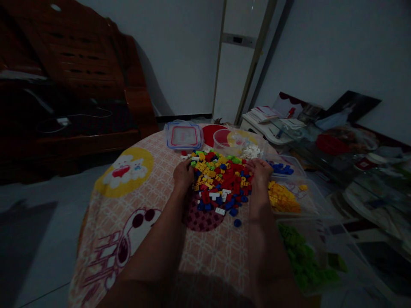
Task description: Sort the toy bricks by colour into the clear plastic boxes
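Note:
A heap of small toy building bricks [221, 175] in red, yellow, blue, white and lime green lies on the patterned tablecloth [212, 252]. My left hand [183, 174] is at the heap's left edge, its fingers mostly hidden in shadow against the bricks. On the opposite side, my right hand [260, 169] touches the heap's right edge with fingers apart and bent toward the bricks; I make out nothing held in it. A round blue brick [237, 223] lies loose at the near side of the heap, close to a white brick [220, 211].
Along the right stand clear boxes of blue bricks [282, 168], yellow bricks [282, 197] and green bricks [305, 256]. White bricks [251, 151] lie beside a round clear tub [227, 143] behind the heap. A blue-rimmed lid [184, 135] is at the far left. A cluttered glass table [298, 143] stands to the right.

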`<state>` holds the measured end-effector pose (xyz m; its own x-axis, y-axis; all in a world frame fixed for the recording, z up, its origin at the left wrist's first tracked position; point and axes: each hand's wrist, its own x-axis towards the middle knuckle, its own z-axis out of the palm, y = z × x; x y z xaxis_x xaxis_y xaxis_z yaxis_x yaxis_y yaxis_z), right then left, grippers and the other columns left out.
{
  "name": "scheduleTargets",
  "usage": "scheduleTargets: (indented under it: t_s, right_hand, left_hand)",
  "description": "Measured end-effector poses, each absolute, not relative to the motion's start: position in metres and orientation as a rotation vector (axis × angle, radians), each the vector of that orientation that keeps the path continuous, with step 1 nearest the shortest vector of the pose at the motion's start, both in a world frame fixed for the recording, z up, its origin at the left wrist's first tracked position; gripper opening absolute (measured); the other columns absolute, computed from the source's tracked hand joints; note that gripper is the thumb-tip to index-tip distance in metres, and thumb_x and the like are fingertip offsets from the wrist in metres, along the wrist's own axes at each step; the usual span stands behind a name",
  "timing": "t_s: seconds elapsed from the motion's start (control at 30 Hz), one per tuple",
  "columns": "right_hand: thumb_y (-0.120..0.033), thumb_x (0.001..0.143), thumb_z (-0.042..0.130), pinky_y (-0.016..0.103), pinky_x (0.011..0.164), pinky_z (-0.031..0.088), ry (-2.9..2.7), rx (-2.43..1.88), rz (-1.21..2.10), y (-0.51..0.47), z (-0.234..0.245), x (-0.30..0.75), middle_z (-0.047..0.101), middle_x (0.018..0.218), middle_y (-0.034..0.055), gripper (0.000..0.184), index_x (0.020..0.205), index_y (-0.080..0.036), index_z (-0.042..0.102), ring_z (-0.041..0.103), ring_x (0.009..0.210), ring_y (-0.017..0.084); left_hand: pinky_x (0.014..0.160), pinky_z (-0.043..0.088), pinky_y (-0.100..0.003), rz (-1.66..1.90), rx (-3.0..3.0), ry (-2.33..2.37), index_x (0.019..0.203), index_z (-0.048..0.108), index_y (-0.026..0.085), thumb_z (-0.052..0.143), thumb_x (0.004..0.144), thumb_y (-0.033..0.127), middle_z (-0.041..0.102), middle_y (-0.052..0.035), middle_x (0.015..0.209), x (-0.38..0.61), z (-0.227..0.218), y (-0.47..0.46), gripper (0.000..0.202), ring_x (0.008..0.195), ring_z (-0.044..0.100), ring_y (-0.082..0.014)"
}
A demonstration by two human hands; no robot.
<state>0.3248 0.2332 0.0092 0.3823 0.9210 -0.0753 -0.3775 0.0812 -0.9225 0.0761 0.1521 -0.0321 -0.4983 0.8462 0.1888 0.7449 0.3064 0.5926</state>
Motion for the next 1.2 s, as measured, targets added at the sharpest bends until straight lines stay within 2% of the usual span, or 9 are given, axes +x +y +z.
scheduleTargets:
  t_s: [0.17,0.23,0.37,0.53,0.8,0.93,1.03,1.13,1.2]
  right_hand:
    - [-0.018,0.068,0.071,0.033,0.085,0.062,-0.671,-0.940,1.054,0.236,0.011,0.330,0.070,0.080,-0.0005,0.023,0.088,-0.016,0.061,0.071,0.079,0.013]
    - [-0.023,0.069,0.072,0.034,0.088,0.061,-0.733,-0.915,1.029,0.233,0.012,0.330,0.071,0.087,0.0008,0.026,0.093,-0.016,0.063,0.071,0.084,0.014]
    - [-0.024,0.069,0.072,0.026,0.069,0.062,-0.840,-1.000,1.068,0.226,0.015,0.327,0.071,0.075,0.0004,0.021,0.087,-0.015,0.065,0.069,0.067,0.012]
    - [-0.027,0.074,0.070,0.019,0.041,0.050,-1.133,-1.192,1.236,0.217,0.021,0.322,0.066,0.057,-0.0014,0.016,0.082,-0.015,0.064,0.061,0.043,0.011]
    - [-0.019,0.079,0.060,0.017,0.035,0.038,-1.543,-1.465,1.196,0.199,0.033,0.317,0.058,0.046,-0.0056,0.008,0.078,-0.016,0.067,0.050,0.035,0.009]
    - [-0.021,0.080,0.060,0.021,0.046,0.047,-1.732,-1.468,1.023,0.200,0.034,0.323,0.067,0.058,-0.0019,0.019,0.090,-0.016,0.075,0.060,0.046,0.013]
    - [-0.024,0.081,0.062,0.027,0.067,0.056,-1.875,-1.439,0.767,0.201,0.034,0.320,0.077,0.083,0.0030,0.024,0.098,-0.019,0.078,0.071,0.073,0.018]
    - [-0.027,0.087,0.060,0.030,0.087,0.053,-2.007,-1.471,0.488,0.198,0.031,0.304,0.078,0.106,0.0054,0.026,0.106,-0.022,0.077,0.071,0.097,0.021]
    - [-0.029,0.091,0.058,0.031,0.092,0.051,-2.115,-1.557,0.349,0.193,0.028,0.290,0.076,0.113,0.0072,0.029,0.114,-0.024,0.075,0.070,0.105,0.023]
  left_hand:
    - [0.098,0.048,-0.036,0.943,1.468,2.423,0.128,0.070,0.018,0.048,0.088,0.020,0.071,-0.0114,0.125,0.077,-0.030,0.152,0.046,0.114,0.065,-0.0278]
    - [0.099,0.048,-0.036,0.942,1.469,2.423,0.129,0.069,0.018,0.048,0.089,0.020,0.071,-0.0117,0.126,0.077,-0.029,0.152,0.046,0.115,0.064,-0.0280]
    - [0.099,0.048,-0.037,0.958,1.481,2.402,0.129,0.069,0.017,0.047,0.089,0.021,0.069,-0.0122,0.129,0.076,-0.030,0.152,0.046,0.116,0.064,-0.0281]
    - [0.099,0.048,-0.038,0.965,1.460,2.405,0.128,0.070,0.017,0.047,0.089,0.022,0.070,-0.0127,0.127,0.077,-0.030,0.151,0.045,0.115,0.064,-0.0284]
    - [0.099,0.048,-0.039,0.940,1.470,2.409,0.124,0.072,0.015,0.047,0.089,0.021,0.071,-0.0137,0.124,0.078,-0.025,0.151,0.043,0.115,0.064,-0.0297]
    - [0.099,0.048,-0.037,0.940,1.447,2.417,0.124,0.072,0.016,0.047,0.090,0.021,0.071,-0.0129,0.125,0.079,-0.024,0.150,0.043,0.116,0.064,-0.0291]
    - [0.100,0.048,-0.036,0.941,1.444,2.419,0.124,0.072,0.017,0.047,0.090,0.021,0.071,-0.0121,0.125,0.080,-0.025,0.150,0.043,0.116,0.064,-0.0281]
    - [0.100,0.048,-0.037,0.947,1.446,2.410,0.124,0.072,0.017,0.046,0.090,0.022,0.071,-0.0120,0.125,0.079,-0.027,0.151,0.043,0.115,0.064,-0.0279]
    - [0.100,0.048,-0.037,0.965,1.457,2.404,0.125,0.072,0.018,0.047,0.089,0.022,0.071,-0.0114,0.126,0.077,-0.029,0.151,0.044,0.115,0.064,-0.0279]
